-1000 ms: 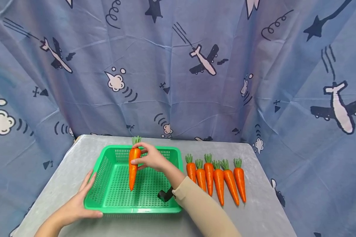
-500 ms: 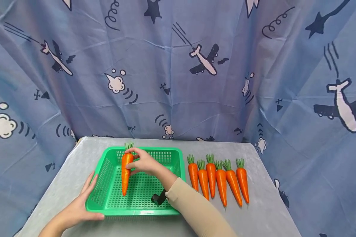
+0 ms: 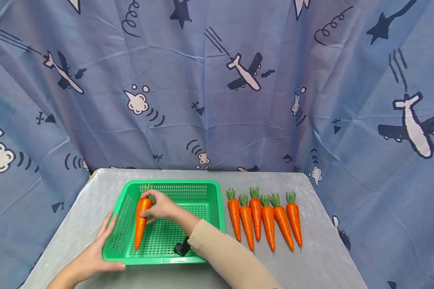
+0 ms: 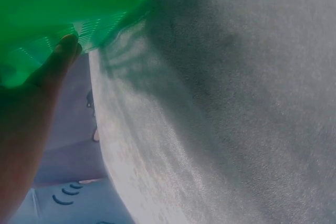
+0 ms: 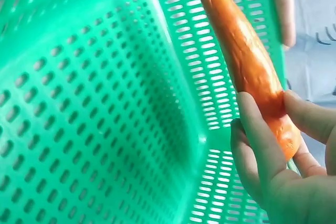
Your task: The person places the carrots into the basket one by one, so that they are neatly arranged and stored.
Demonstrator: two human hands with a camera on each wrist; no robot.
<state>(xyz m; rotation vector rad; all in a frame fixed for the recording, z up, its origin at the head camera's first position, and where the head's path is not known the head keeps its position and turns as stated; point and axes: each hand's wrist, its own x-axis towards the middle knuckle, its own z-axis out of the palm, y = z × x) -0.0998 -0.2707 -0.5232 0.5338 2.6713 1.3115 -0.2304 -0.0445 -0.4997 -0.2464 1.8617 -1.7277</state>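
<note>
In the head view my right hand (image 3: 162, 206) pinches an orange carrot (image 3: 141, 220) near its leafy end. The carrot is inside the green basket (image 3: 170, 261), near its left wall, with its tip toward me. In the right wrist view the thumb and fingers hold the thick end of the carrot (image 5: 252, 56), beside the slotted wall. Whether it touches the basket floor I cannot tell. My left hand (image 3: 92, 257) rests against the basket's left front corner, fingers straight along the left side and thumb along the front. The left wrist view shows a digit against the basket's outer wall.
Right of the basket, several carrots (image 3: 269, 224) lie in a row on the grey table (image 3: 322, 257), leaves pointing away from me. Behind the table hangs a blue curtain (image 3: 173, 144) printed with planes. A black strap end (image 3: 182, 248) hangs by the right wrist over the basket.
My right hand has carried the carrot left and toward me, from the basket's middle to near its left wall. The left hand has stayed at the corner.
</note>
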